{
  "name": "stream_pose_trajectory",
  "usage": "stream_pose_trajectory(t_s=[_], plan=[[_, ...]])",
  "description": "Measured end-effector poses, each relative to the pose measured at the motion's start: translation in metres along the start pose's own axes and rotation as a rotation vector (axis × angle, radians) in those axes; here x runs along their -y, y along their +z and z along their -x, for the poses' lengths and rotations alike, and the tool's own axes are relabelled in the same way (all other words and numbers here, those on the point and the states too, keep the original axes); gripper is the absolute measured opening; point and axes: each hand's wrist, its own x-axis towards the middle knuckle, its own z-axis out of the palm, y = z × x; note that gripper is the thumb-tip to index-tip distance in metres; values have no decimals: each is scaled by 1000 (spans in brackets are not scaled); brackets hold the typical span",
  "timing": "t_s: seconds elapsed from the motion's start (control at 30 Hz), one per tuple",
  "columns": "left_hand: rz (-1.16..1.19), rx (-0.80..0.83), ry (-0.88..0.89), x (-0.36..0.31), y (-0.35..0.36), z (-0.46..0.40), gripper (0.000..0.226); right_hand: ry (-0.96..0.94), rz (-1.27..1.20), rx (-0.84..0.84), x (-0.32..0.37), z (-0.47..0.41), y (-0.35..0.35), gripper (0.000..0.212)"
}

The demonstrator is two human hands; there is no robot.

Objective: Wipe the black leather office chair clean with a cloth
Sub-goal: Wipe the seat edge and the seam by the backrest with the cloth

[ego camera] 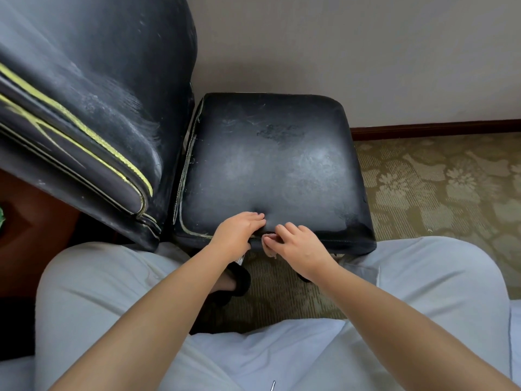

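The black leather chair has a dusty, scuffed seat in the middle of the view and a tall backrest with torn yellowish piping at the left. My left hand grips the seat's near edge, fingers pressing a dent into the cushion. Beside it, my right hand holds a small pale cloth against the same front edge. Most of the cloth is hidden under that hand.
A pale wall with a dark wooden baseboard runs behind the chair. Patterned olive carpet covers the floor at the right. My knees in light trousers flank the seat's front. A black shoe shows below the seat.
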Motion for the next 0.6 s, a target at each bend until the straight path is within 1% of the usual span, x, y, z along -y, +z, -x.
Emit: stream_pose_trajectory(t_s=[0.07, 0.2, 0.3, 0.4, 0.6], plan=[[0, 3, -5, -1, 0, 1, 72, 2, 15, 14, -1, 0, -2, 52], [-21, 3, 18, 1, 1, 4, 73, 23, 5, 17, 12, -17, 0, 41], [-78, 17, 37, 7, -3, 7, 73, 43, -41, 7, 10, -14, 1, 45], [-113, 22, 12, 10, -5, 10, 71, 51, -67, 31, 2, -4, -1, 50], [-77, -11, -29, 2, -6, 11, 71, 126, -87, 121, 13, -7, -3, 54]])
